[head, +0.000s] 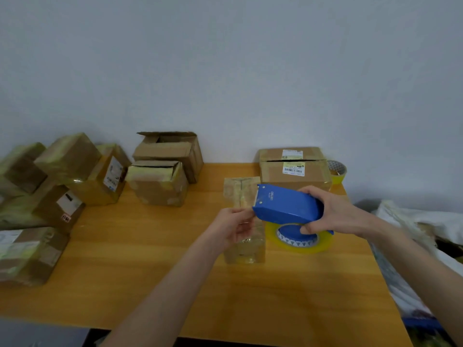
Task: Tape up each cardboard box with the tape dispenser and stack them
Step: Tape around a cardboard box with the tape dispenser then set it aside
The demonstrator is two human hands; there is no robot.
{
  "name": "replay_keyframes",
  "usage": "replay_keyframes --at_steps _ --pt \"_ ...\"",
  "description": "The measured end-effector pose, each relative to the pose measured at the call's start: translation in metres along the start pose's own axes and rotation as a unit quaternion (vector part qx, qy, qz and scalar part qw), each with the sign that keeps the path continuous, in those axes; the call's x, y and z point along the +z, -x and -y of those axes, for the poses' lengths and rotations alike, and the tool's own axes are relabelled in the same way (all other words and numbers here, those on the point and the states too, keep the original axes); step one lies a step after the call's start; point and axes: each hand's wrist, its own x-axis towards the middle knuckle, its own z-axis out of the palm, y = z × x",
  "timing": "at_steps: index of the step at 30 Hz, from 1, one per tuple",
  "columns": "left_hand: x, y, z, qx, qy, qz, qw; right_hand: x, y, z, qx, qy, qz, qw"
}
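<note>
One dispenser (288,206): blue, white logo too blurred to read, gripped by right hand (333,214)
Left hand (235,226): holding tape-wrapped box (241,194)
Rear box (275,177): barcode sticker (293,169), text illegible

A head-worn wide-angle camera looks forward and down over the table (150,259) toward the wall (225,58). The left hand (234,227) and right hand (333,211) sit close, mid-frame.

Orange wooden table (150,259) with scattered cardboard boxes (160,182), yellow tape roll (337,171)

Plain pale wall (225,58), orange wooden table (150,259)
</note>
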Motion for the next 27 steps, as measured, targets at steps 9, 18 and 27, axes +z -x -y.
replay_keyframes --at_steps 9,18,27 --pt "-0.011 0.005 0.009 0.093 -0.110 -0.122 0.982 0.010 -0.009 0.011 -0.041 0.103 0.021 0.994" --pt "-0.054 0.018 0.016 0.109 -0.081 -0.172 0.976 0.005 -0.003 -0.003 -0.035 0.136 0.026 0.990" --pt "-0.085 0.020 0.053 0.080 -0.066 -0.224 0.969 -0.005 0.009 -0.037 0.005 0.152 0.043 0.987"
